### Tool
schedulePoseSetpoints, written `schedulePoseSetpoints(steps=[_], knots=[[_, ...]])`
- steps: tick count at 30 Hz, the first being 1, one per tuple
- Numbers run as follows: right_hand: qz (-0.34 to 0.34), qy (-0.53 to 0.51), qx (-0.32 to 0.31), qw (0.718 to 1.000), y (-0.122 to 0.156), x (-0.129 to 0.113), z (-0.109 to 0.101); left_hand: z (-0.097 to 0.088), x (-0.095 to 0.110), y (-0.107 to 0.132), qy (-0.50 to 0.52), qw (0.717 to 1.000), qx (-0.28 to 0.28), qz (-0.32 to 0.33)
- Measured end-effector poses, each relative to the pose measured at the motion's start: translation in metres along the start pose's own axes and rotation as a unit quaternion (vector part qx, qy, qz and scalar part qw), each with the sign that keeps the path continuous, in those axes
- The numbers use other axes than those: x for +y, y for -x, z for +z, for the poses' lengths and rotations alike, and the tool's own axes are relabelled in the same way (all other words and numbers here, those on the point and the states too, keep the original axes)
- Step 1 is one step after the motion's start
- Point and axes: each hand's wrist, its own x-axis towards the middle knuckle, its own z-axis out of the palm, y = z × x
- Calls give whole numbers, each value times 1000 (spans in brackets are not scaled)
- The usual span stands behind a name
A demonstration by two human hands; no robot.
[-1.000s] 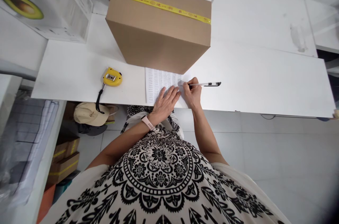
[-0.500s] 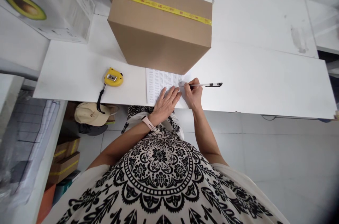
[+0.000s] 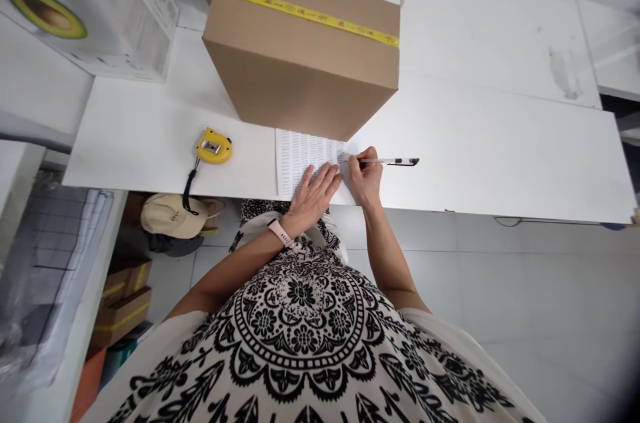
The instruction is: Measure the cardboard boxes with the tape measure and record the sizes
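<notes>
A printed sheet of paper [image 3: 300,153] lies at the near edge of the white table [image 3: 475,143], partly under a brown cardboard box [image 3: 305,56] sealed with yellow tape. My left hand [image 3: 314,195] lies flat on the sheet with fingers stretched out. My right hand [image 3: 366,176] is closed round a pen [image 3: 393,161], whose tip touches the right side of the sheet.
A yellow tape measure [image 3: 213,146] with a black strap lies left of the sheet. A white carton with an avocado picture [image 3: 95,3] stands at the back left. A beige cap [image 3: 167,215] and small boxes [image 3: 123,306] sit below the table.
</notes>
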Motion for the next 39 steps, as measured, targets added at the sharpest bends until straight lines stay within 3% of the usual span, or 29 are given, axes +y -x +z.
schedulePoseSetpoints(steps=[4,10,12,14,17,20,22,24,27,31,35,39], knots=[[-25,18,55,998,-4,5,-4,3,-2,1,-7,1000,-2,2],[-122,213,5,969,-16,28,-34,8,-1,0,-1,1000,-7,4],[-135,254,4,958,-19,37,-40,5,-2,1,34,999,13,12],[-142,266,10,954,-20,43,-42,-4,-9,6,79,994,77,-1],[-140,254,28,957,-19,45,-39,-28,-39,25,94,961,241,-95],[-122,234,56,963,-19,43,-36,-57,-88,51,28,895,370,-248],[-110,217,83,966,-19,43,-34,-73,-119,65,-4,868,369,-333],[-108,192,112,969,-20,41,-33,-82,-142,75,17,863,322,-389],[-132,142,138,971,-24,25,-29,-85,-157,78,122,857,284,-413],[-223,105,140,959,-43,-31,-20,-84,-158,70,242,799,347,-428],[-295,134,98,941,-70,-88,-5,-87,-157,65,327,749,397,-418],[-341,169,63,923,-67,-102,5,-100,-153,77,412,695,449,-382]])
